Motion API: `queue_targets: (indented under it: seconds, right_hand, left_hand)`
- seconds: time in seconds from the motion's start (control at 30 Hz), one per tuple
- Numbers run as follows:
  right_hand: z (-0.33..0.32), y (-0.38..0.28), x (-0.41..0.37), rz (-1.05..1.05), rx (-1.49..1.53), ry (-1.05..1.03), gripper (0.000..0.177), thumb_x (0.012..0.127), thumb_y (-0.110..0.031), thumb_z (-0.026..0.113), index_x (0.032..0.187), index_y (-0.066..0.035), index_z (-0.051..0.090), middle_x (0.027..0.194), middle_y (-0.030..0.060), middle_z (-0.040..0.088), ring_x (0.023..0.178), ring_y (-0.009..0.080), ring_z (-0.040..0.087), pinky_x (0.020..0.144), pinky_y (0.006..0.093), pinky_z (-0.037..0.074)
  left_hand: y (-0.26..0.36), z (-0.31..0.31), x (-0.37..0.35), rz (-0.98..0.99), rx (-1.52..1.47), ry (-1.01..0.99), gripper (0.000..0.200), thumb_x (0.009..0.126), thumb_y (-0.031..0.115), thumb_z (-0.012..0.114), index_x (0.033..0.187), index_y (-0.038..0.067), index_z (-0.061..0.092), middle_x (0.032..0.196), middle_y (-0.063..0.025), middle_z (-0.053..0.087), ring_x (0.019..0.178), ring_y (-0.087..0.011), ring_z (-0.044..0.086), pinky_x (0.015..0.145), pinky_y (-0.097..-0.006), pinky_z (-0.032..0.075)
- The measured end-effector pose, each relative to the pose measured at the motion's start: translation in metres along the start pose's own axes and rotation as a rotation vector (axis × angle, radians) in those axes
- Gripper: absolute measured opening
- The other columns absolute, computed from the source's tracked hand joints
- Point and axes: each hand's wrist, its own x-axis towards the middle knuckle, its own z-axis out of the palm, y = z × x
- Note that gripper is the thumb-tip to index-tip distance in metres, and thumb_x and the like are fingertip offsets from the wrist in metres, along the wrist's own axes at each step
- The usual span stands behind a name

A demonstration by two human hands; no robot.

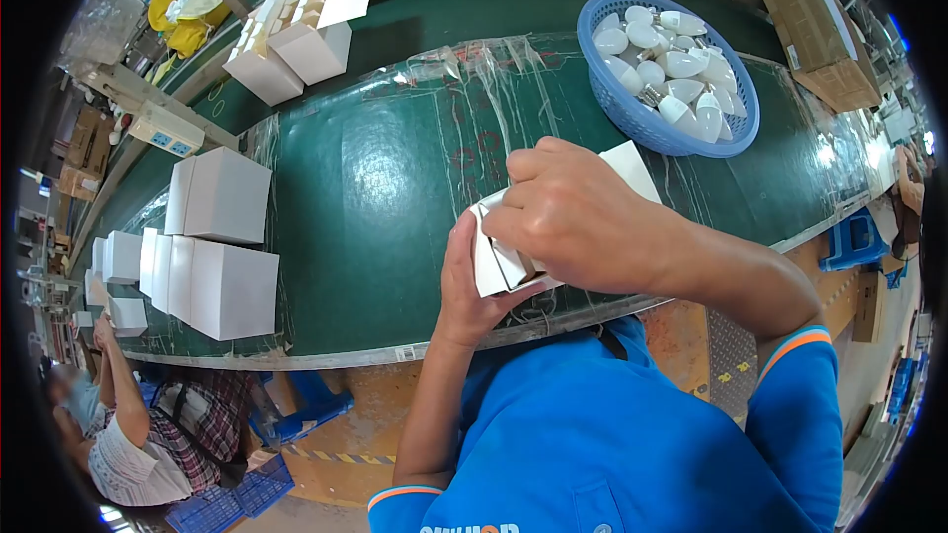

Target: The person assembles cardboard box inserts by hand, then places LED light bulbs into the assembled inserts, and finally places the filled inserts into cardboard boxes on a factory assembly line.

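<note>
My left hand (460, 286) is wrapped round the near-left side of a small white cardboard box (488, 265), held above the front edge of the green bench. Over the box's open top is my right hand (573, 212), its fingers curled closed and reaching into the opening. Whatever those fingers grip, if anything, is hidden behind the hand. A white flap (632, 172) sticks out beyond my right wrist. Farther back, to the right, a blue plastic basket (590, 89) holds several white candle-shaped light bulbs (683, 63).
White boxes (233, 286) stand in a group on the bench's left. Open white cartons with dividers (296, 35) sit at the back left, near a power strip (168, 133). A brown carton (818, 35) is at the back right. Another person (138, 444) works at the far left.
</note>
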Motion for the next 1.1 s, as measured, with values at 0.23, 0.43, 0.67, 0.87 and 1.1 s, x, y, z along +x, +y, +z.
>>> queue_targets:
  seconds: [0.23, 0.43, 0.67, 0.87, 1.1]
  right_hand:
    - [-0.087, -0.059, -0.013, 0.126, 1.041, 0.548, 0.017, 0.070, 0.006, 0.058, 0.079, -0.006, 0.066, 0.072, 0.0073, 0.063, 0.067, 0.0192, 0.058, 0.061, 0.0356, 0.044]
    - [-0.127, -0.121, -0.093, 0.436, 0.107, 0.192, 0.011, 0.073, 0.001, 0.057, 0.068, -0.009, 0.057, 0.070, 0.0111, 0.060, 0.066, 0.0206, 0.057, 0.054, 0.0347, 0.041]
    - [-0.140, -0.133, -0.059, 0.610, -0.821, -0.209, 0.022, 0.077, -0.004, 0.056, 0.058, -0.011, 0.048, 0.068, 0.0149, 0.058, 0.065, 0.0221, 0.057, 0.047, 0.0339, 0.038]
    - [-0.037, -0.007, -0.059, 0.055, 0.194, 0.029, 0.008, 0.074, -0.005, 0.062, 0.079, -0.009, 0.065, 0.078, 0.0000, 0.063, 0.091, 0.0206, 0.058, 0.086, 0.0373, 0.037]
    - [-0.034, 0.009, -0.049, 0.132, 0.086, -0.197, 0.004, 0.078, -0.009, 0.060, 0.080, -0.009, 0.063, 0.081, 0.0014, 0.063, 0.093, 0.0199, 0.056, 0.088, 0.0377, 0.036]
  left_hand:
    - [-0.017, -0.032, -0.019, -0.221, -0.100, -0.056, 0.118, 0.052, 0.012, 0.094, 0.145, -0.002, 0.023, 0.137, -0.0174, 0.045, 0.124, -0.0279, 0.048, 0.103, -0.0382, 0.042]
    - [0.023, -0.087, -0.004, -0.280, 0.040, -0.147, 0.108, 0.068, 0.046, 0.083, 0.147, -0.001, 0.027, 0.151, -0.0161, 0.030, 0.134, -0.0287, 0.038, 0.111, -0.0420, 0.030]
    - [0.088, -0.099, 0.024, -0.036, 0.249, 0.142, 0.046, 0.081, 0.017, 0.067, 0.121, -0.001, 0.056, 0.123, -0.0159, 0.055, 0.115, -0.0303, 0.052, 0.101, -0.0422, 0.035]
    - [0.118, -0.059, 0.074, 0.234, 0.541, -0.283, 0.027, 0.069, 0.002, 0.068, 0.096, 0.005, 0.067, 0.095, -0.0062, 0.065, 0.098, -0.0261, 0.059, 0.087, -0.0360, 0.039]
    - [0.108, -0.043, 0.091, 0.100, 0.630, -0.469, 0.023, 0.071, 0.000, 0.067, 0.092, 0.007, 0.068, 0.092, -0.0040, 0.065, 0.101, -0.0230, 0.056, 0.084, -0.0365, 0.037]
